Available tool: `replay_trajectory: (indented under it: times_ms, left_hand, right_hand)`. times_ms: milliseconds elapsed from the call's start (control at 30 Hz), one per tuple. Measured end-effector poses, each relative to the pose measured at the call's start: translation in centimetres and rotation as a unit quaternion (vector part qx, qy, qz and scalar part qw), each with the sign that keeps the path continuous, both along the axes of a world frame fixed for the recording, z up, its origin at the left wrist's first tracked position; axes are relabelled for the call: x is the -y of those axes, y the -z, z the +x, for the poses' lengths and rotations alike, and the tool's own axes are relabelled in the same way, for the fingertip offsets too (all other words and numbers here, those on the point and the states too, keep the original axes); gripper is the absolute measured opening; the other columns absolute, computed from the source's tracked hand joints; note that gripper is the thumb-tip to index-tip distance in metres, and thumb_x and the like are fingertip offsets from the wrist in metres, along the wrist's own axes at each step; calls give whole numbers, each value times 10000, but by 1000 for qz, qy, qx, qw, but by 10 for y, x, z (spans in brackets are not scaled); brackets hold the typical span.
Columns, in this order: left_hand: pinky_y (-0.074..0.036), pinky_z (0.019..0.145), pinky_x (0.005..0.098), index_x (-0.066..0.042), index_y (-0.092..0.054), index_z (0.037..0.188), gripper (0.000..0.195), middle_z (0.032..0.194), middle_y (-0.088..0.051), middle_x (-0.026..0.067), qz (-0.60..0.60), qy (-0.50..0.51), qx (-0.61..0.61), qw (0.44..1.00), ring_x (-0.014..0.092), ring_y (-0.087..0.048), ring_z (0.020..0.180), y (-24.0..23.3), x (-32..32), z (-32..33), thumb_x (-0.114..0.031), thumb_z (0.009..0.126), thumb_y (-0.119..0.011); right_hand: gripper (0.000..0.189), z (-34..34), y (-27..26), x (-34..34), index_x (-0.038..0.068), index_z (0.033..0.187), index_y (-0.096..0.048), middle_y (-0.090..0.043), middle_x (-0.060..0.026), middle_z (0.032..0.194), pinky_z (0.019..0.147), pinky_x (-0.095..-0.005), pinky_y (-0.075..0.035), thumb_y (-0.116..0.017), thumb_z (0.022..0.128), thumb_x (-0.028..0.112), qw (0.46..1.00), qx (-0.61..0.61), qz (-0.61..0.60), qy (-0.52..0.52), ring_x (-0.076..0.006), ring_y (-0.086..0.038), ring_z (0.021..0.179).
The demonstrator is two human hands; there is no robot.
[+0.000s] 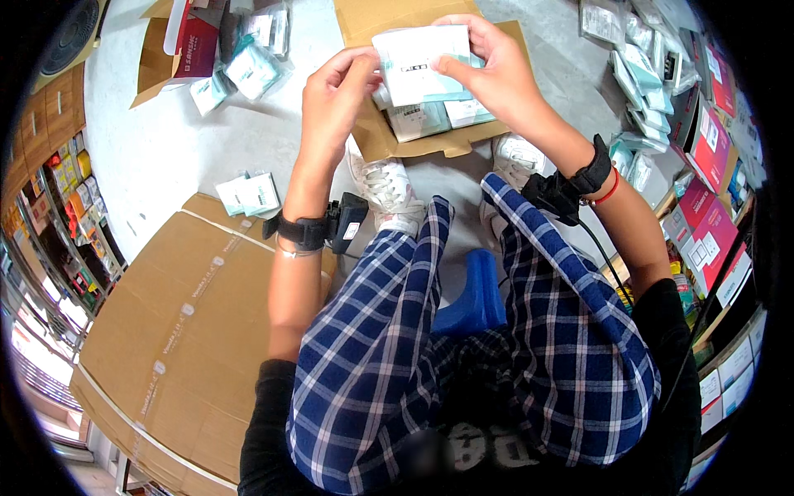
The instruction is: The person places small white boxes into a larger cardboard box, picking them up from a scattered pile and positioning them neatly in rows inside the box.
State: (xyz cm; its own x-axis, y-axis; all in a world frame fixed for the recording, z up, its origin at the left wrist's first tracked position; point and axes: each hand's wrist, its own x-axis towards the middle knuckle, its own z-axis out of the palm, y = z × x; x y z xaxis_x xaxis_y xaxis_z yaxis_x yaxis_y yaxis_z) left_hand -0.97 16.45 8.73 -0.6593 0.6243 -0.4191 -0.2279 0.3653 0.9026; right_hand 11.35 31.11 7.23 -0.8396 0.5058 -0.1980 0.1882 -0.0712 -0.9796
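Above an open cardboard box [456,147] I hold a flat white-and-teal packet [403,84] in clear plastic. My right hand [499,77] grips its right side, thumb on the front face and fingers behind. At the opposite edge, the bent thumb and fingers of my left hand [338,93] pinch the packet's side; the fingertips are partly hidden. Similar packets [419,122] lie inside the box, beneath the held one. Both wrists carry black straps with small devices.
A large taped carton [180,322] stands at my left, with two packets [250,193] beyond it. More packets [251,68] lie near an opened red carton [197,46]. Several bagged packets [645,87] are heaped at right beside red boxes [701,229]. A blue stool [474,297] shows between my legs.
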Motion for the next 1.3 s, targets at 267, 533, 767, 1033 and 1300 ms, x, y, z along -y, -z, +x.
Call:
replay_trajectory:
  times_ms: [267,533,767,1033,1300]
  left_hand:
    - [-466,710,234,-91,-474,1056,232,922,-560,6,35,40,154,987,89,-549,842,27,0,44,-178,864,-573]
    - [-470,677,216,-77,-510,1015,161,914,-587,16,-5,-13,253,967,84,-561,810,57,-20,54,-160,880,-539]
    - [-471,661,225,-96,-539,1004,146,903,-592,-3,8,-49,275,960,97,-563,799,57,-26,50,-149,869,-535]
    - [-470,646,221,-104,-548,962,109,865,-585,-18,-17,-58,262,963,88,-553,771,58,-26,55,-130,856,-548]
    - [-463,642,219,-38,-558,981,138,849,-572,1,10,-52,187,981,71,-532,746,76,-37,55,-116,873,-522]
  right_hand:
    - [378,35,19,-2,17,1086,-505,-607,-129,983,796,-300,-457,-655,746,82,999,45,21,-23,-199,-591,908]
    - [429,38,19,4,38,1163,-432,-524,-198,1056,807,-413,-431,-587,766,86,891,91,435,-92,-378,-488,973]
    - [573,33,8,-7,3,1196,-414,-437,-168,1143,846,-419,-412,-667,697,124,877,51,458,-135,-349,-464,988]
    - [826,29,10,-9,75,1236,-413,-500,-81,1027,888,-362,-363,-785,506,182,722,103,638,-248,-247,-467,984]
    - [795,17,28,-18,104,1224,-406,-498,-44,973,826,-318,-388,-753,510,146,690,126,662,-265,-221,-485,910]
